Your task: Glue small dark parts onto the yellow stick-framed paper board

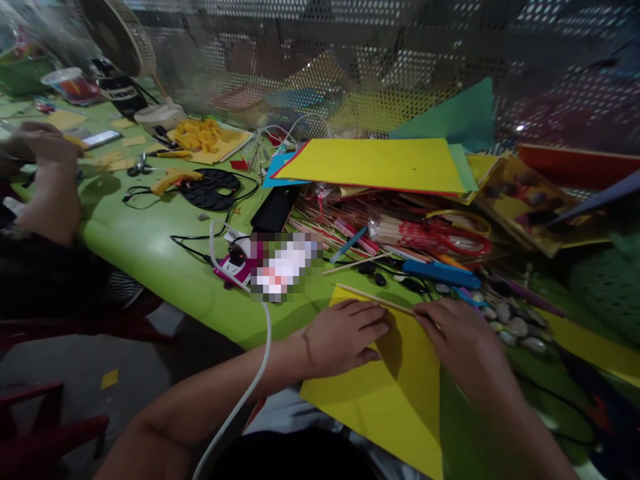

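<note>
A yellow paper sheet [400,393] lies at the near edge of the green table [150,247]. A thin wooden stick [375,299] rests along its far edge. My left hand [343,337] lies flat on the sheet, fingers stretched toward the stick. My right hand [463,337] rests on the sheet's right side, its fingers curled against the stick's right end.
Beyond the sheet lie a heap of sticks [360,230], red scissors [450,237], a blue tool [440,273], pebbles [515,327], a black phone [275,208] and stacked coloured paper [375,163]. Another person's hand [47,143] rests at the far left. A yellow glue gun [175,179] and a fan [120,33] stand behind.
</note>
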`<action>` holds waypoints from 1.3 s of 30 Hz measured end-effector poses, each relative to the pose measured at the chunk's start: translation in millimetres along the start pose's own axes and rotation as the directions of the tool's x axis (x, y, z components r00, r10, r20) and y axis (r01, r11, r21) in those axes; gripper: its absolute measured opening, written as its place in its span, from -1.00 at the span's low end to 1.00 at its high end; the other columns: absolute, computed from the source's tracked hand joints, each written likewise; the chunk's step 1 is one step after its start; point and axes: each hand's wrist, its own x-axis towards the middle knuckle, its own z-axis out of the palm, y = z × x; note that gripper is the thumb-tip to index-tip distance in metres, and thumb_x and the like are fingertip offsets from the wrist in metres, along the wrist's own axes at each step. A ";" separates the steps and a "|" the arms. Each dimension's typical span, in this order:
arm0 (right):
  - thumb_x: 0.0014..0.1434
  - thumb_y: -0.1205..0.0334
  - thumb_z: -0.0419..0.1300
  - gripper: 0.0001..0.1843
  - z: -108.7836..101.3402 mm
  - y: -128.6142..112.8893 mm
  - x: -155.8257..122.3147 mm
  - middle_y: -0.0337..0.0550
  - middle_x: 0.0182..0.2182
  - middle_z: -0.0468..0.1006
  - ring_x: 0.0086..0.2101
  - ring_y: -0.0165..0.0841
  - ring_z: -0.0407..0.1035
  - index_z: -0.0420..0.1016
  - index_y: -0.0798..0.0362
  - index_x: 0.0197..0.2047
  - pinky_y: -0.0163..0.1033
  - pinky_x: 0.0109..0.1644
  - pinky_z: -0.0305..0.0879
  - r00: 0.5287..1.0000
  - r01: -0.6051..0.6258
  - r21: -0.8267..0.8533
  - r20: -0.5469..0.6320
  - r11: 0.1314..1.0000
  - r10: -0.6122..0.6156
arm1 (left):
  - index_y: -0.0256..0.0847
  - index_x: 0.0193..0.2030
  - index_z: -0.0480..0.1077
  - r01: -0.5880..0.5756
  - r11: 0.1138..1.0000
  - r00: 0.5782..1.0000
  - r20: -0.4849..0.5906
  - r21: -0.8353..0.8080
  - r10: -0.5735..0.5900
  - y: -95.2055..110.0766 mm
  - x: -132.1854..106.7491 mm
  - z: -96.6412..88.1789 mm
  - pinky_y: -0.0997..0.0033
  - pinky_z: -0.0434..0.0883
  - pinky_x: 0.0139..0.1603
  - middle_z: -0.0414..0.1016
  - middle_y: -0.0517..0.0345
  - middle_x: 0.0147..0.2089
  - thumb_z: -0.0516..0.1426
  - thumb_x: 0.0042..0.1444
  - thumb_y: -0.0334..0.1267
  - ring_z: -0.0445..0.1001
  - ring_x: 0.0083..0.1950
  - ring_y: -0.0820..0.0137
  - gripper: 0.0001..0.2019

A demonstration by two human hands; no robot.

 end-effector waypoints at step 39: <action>0.29 0.19 0.11 -0.80 -56.9 1.7 -9.4 -0.09 -0.22 0.61 -0.19 -0.22 0.46 0.55 0.02 -0.17 -0.14 -0.09 0.32 0.955 -0.292 0.068 -0.039 0.954 0.295 | -0.28 0.33 0.15 0.115 0.988 0.984 0.124 0.100 -0.127 -1.4 4.7 -7.3 0.19 0.09 0.39 0.06 -0.01 0.44 0.02 0.27 -0.04 0.02 0.44 0.22 -0.43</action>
